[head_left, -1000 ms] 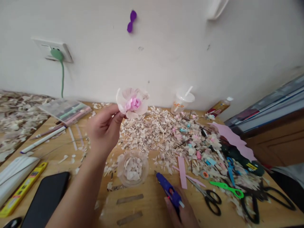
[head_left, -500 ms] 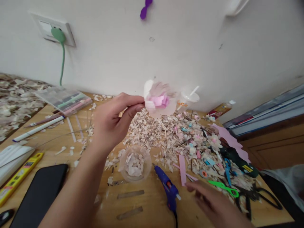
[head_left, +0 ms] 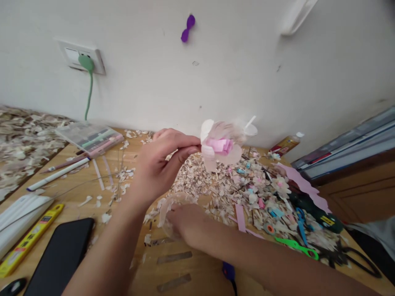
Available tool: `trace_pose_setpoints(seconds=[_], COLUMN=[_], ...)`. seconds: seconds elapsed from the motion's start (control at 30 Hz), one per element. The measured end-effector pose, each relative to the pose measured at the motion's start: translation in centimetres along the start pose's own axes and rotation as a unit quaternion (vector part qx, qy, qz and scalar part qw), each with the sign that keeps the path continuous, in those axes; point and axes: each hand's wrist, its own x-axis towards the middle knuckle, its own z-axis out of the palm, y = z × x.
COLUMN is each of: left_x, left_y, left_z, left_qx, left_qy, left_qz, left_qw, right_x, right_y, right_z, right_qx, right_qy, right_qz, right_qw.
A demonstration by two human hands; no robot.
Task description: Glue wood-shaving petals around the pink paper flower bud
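Between thumb and forefinger, my left hand (head_left: 168, 162) pinches the base of a handmade flower (head_left: 220, 144), held up in front of the wall. It has pale translucent petals around a rolled pink paper centre. My right hand (head_left: 187, 222) reaches across into a round clear plastic tub (head_left: 165, 213); its fingertips are down inside, so I cannot see what they touch. Under my right forearm, only the handle end of the blue glue gun (head_left: 228, 271) shows.
Dry petal-like flakes (head_left: 197, 174) cover the table's middle. Small finished flowers (head_left: 280, 185), green scissors (head_left: 296, 246) and a pink paper strip (head_left: 240, 218) lie right. A black phone (head_left: 61, 255), yellow box cutter (head_left: 31, 238) and pen case (head_left: 89, 137) lie left. A lidded cup (head_left: 251, 130) stands behind.
My right hand has moved left from beside the glue gun into the tub, its forearm now covering most of the gun. My left hand still holds the flower, slightly lower and farther right in view.
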Motion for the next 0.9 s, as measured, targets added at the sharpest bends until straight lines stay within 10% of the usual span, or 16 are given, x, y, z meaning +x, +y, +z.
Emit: trace_pose_setpoints(seconds=[0.4,0.9], left_x=[-0.3,0.7], left_y=[-0.3,-1.5], left_z=[0.6,-0.3], left_qx=[-0.008,0.004], left_qy=[0.003,-0.034], left_qz=[-0.024,0.077], left_qw=[1.000,0.996], right_x=[-1.0,-4.6], right_y=[1.1,2.3], right_z=[-0.3,-1.9], right_qx=[0.138,0.427], right_qy=[0.086,0.352], right_qz=[0.001,-0.011], right_qw=[0.987,0.833])
